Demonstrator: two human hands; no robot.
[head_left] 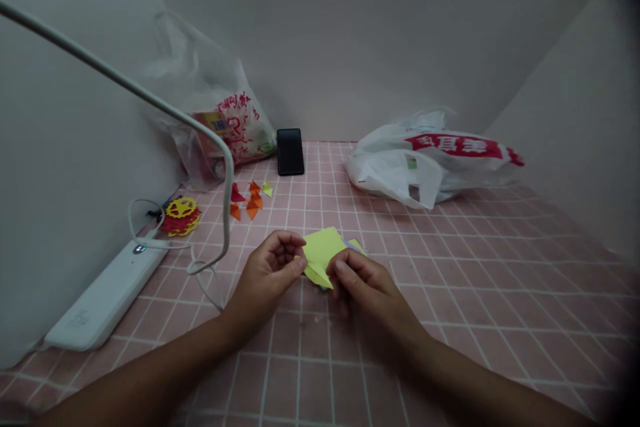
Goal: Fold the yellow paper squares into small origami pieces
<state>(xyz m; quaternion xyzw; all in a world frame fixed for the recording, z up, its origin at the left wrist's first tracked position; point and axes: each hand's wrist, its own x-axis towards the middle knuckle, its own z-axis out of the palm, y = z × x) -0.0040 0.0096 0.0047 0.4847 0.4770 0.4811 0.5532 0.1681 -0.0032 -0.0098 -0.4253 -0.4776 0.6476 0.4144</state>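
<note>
A folded sheet of yellow paper [321, 251] is held just above the pink checked tabletop [450, 280], near the middle. My left hand [270, 273] pinches its left edge between thumb and fingers. My right hand [364, 283] is closed on the paper's lower right part, fingers curled over it. Part of the paper is hidden under my right fingers.
Small red, orange and yellow folded paper bits [250, 199] and red-yellow paper cut-outs [180, 215] lie at the left. A black phone [291, 151] leans at the back wall. Plastic bags stand at back left [220, 120] and back right [425, 160]. A white lamp base [100, 297] with its curved arm [150, 100] occupies the left edge.
</note>
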